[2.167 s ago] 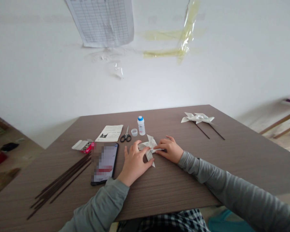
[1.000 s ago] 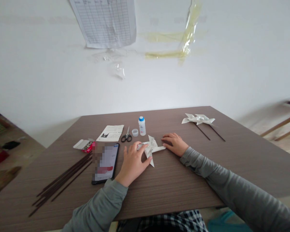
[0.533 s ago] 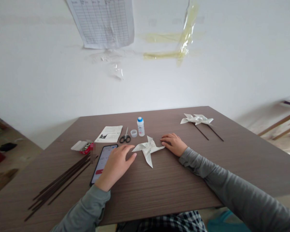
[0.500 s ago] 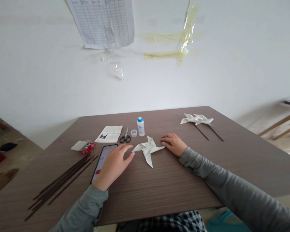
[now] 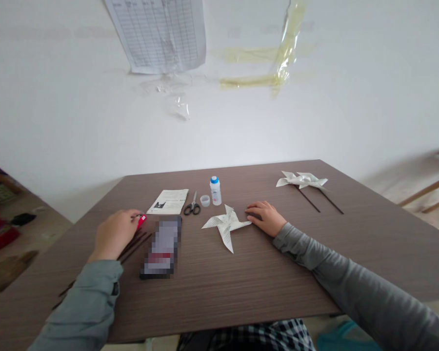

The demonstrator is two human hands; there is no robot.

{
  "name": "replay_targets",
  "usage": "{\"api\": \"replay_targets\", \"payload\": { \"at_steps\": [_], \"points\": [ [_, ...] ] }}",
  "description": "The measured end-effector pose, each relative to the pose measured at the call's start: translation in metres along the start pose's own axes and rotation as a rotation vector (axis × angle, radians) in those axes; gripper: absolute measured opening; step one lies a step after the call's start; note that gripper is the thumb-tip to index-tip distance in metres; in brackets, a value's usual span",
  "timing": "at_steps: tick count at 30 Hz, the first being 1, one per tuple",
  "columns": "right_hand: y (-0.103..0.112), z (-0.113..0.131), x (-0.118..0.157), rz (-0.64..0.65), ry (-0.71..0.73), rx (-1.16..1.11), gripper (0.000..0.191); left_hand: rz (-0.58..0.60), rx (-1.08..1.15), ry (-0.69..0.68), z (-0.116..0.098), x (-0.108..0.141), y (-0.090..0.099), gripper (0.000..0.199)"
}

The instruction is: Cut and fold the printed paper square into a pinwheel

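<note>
A folded paper pinwheel [image 5: 226, 225] lies flat on the brown table [image 5: 219, 297]. At the tip of its right blade rests my right hand [image 5: 266, 218], fingers bent and slightly spread, gripping nothing. Over the small red box [image 5: 142, 221] at the left is my left hand [image 5: 116, 233]; its fingertips are at the box and partly hidden, so their hold is unclear. Dark thin sticks [image 5: 136, 247] run beneath my left hand and forearm. A phone [image 5: 161, 247] lies between my left hand and the pinwheel.
Behind the pinwheel stand a white bottle [image 5: 215, 191] with a blue cap and a small clear cup [image 5: 205, 200]. Scissors [image 5: 192, 208] lie beside a printed paper [image 5: 168, 202]. Pinwheels on sticks [image 5: 303, 180] lie at the back right.
My left hand has moved left from beside the pinwheel, across the phone, to the red box. My right hand has stayed by the pinwheel. The view has shifted slightly.
</note>
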State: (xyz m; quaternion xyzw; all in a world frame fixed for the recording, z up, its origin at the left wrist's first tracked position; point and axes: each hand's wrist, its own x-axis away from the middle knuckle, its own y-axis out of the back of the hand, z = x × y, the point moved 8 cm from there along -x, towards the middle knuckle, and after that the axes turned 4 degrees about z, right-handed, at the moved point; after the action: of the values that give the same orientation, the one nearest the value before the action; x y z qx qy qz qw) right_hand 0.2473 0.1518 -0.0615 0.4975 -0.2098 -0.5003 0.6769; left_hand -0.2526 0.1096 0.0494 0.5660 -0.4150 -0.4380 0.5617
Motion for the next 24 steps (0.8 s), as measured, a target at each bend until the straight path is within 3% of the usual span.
{"api": "replay_targets", "payload": {
  "at_steps": [7, 15, 24],
  "points": [
    [0.000, 0.002, 0.002, 0.005, 0.005, -0.001, 0.033, 0.031, -0.157, 0.058, 0.005, -0.006, 0.000, 0.058],
    [-0.001, 0.001, 0.001, 0.003, 0.021, 0.006, 0.033, 0.074, -0.174, 0.072, 0.004, -0.008, -0.004, 0.057],
    [-0.001, -0.002, 0.001, -0.002, 0.041, -0.002, 0.032, 0.036, -0.174, 0.069, 0.008, -0.013, -0.007, 0.057]
  ]
}}
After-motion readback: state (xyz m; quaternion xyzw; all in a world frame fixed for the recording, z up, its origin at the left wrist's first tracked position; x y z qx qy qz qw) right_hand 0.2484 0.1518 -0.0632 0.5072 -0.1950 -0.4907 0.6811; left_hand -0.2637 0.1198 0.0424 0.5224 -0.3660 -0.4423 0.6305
